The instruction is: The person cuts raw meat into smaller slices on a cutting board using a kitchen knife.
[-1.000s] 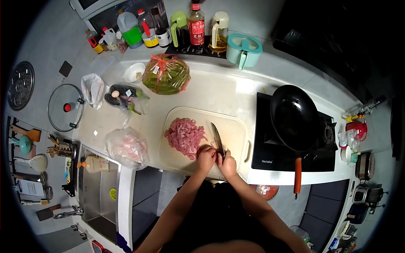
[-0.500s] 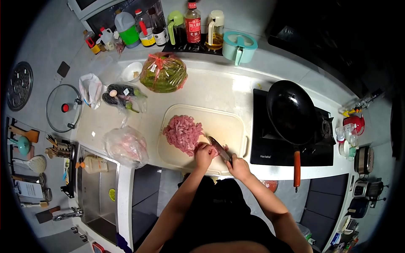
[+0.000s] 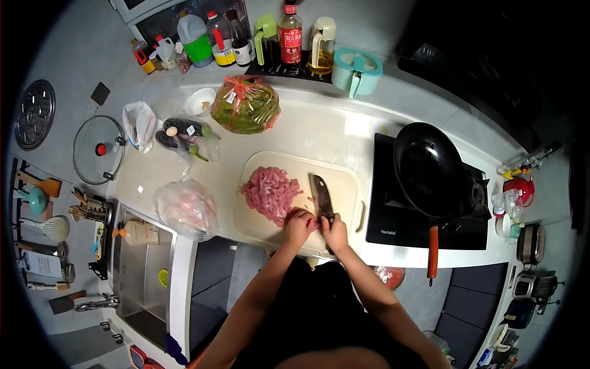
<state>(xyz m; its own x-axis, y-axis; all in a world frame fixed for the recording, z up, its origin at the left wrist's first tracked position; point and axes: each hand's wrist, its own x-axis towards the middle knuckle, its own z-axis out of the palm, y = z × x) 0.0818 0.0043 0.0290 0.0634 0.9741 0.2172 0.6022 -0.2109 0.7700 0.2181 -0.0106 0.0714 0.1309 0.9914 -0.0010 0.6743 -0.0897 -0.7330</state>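
Head view: for clean cuts, best to curl the left hand (image 3: 299, 226) well back from the knife (image 3: 322, 197), draw the blade through in one long stroke rather than press straight down, and match the strips already in the meat (image 3: 270, 194). Look for that heap on the board (image 3: 343, 179), between ten and eleven o'clock from the left hand. Probably wise also to sweep clear the loose strip (image 3: 310, 199) beside the blade.

As for grip, note the right hand (image 3: 334, 232): closed round the handle, with the blade pointing between eleven and twelve o'clock. On the left, bent fingers, low at the heap's five-o'clock edge; closed on a piece or merely pressing, impossible to tell.
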